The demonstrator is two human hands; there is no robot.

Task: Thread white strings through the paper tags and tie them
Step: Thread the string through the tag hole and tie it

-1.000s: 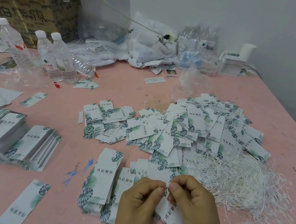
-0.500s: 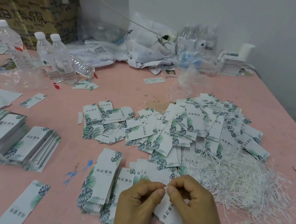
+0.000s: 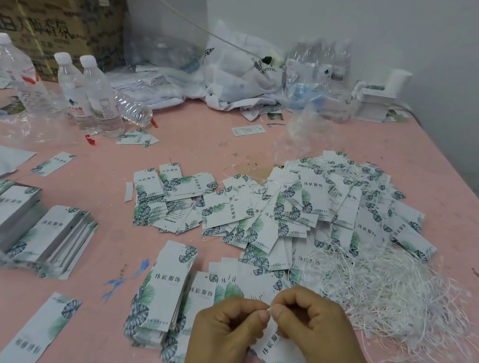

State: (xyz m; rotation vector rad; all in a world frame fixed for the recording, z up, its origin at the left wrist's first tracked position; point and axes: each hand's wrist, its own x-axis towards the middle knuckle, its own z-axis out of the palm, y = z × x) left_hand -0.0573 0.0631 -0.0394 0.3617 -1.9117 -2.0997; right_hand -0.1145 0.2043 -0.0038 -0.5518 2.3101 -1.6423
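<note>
Here we pinch a white string end [image 3: 268,309] between left hand [image 3: 225,331] and right hand [image 3: 313,326], fingers curled; the paper tag [image 3: 283,355] lies beneath both hands.

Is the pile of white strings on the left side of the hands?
No, the white strings lie right of both hands.

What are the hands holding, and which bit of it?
Both hands, left hand and right hand, pinch a white string at the top end of one paper tag; the exact spot is hidden.
</note>
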